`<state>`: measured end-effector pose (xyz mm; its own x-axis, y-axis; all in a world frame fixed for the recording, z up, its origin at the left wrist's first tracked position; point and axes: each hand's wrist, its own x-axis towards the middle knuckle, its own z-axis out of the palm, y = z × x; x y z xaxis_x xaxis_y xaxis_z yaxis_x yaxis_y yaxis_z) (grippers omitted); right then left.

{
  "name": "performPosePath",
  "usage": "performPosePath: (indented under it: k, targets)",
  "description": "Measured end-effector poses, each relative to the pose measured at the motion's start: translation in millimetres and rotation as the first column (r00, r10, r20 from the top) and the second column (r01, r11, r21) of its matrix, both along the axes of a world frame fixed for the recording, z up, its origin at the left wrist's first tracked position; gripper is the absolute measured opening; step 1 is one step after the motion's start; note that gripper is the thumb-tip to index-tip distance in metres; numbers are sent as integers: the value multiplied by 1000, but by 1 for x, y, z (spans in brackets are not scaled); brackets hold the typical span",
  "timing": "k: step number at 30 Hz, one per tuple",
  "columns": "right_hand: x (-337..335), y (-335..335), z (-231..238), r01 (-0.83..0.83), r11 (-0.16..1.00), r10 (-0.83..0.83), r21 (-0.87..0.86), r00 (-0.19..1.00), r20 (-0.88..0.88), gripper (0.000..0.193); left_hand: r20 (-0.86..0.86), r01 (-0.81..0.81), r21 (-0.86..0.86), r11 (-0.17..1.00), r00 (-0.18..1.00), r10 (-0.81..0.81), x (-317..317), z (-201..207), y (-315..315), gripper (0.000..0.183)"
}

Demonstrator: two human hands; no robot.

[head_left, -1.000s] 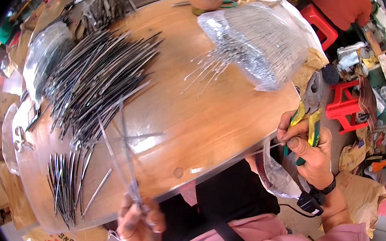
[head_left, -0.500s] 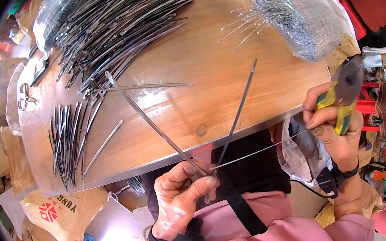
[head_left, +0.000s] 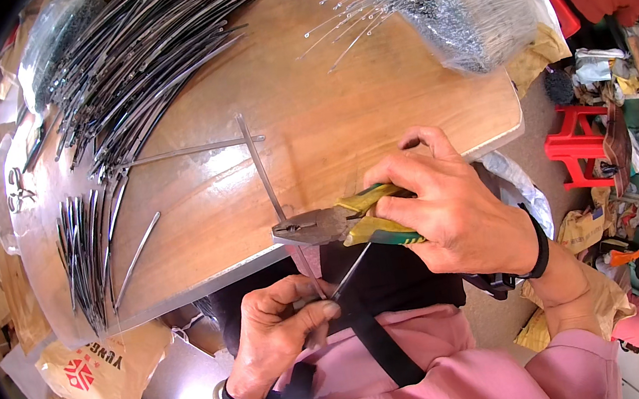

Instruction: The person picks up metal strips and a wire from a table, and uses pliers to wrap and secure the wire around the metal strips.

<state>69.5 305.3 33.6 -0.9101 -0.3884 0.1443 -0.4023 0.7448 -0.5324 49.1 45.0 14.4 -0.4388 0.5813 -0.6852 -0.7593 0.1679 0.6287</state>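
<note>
Plier handles (head_left: 368,196) are yellow and green; held strips (head_left: 260,167), grey; tabletop (head_left: 381,119), wood-grained brown.

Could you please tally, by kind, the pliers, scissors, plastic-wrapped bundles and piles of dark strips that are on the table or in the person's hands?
Pliers, in the right hand: 1
Scissors: 1
Plastic-wrapped bundles: 2
Piles of dark strips, one large and one small: 2
Total: 6
</note>
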Motion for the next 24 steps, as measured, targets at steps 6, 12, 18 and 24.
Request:
performPosePath:
  k: [6, 12, 18, 24]
  targets:
    - [10, -6, 0, 7, 1000, -7, 5, 999, 49, 16, -12, -50, 8, 999, 999, 50, 4, 5, -18, 37]
    - [14, -21, 8, -12, 998, 11, -61, 1000, -20, 27, -251, 247, 184, 951, 948, -197, -32, 6, -12, 29]
    - [15, -33, -2, 16, 999, -19, -41, 997, -73, 23, -151, 265, 62, 962, 955, -254, -14, -4, 8, 14]
    - [23, -12, 2, 120, 992, -122, -35, 991, -61, 26, 322, -411, 243, 878, 888, 327, 0, 2, 8, 14]
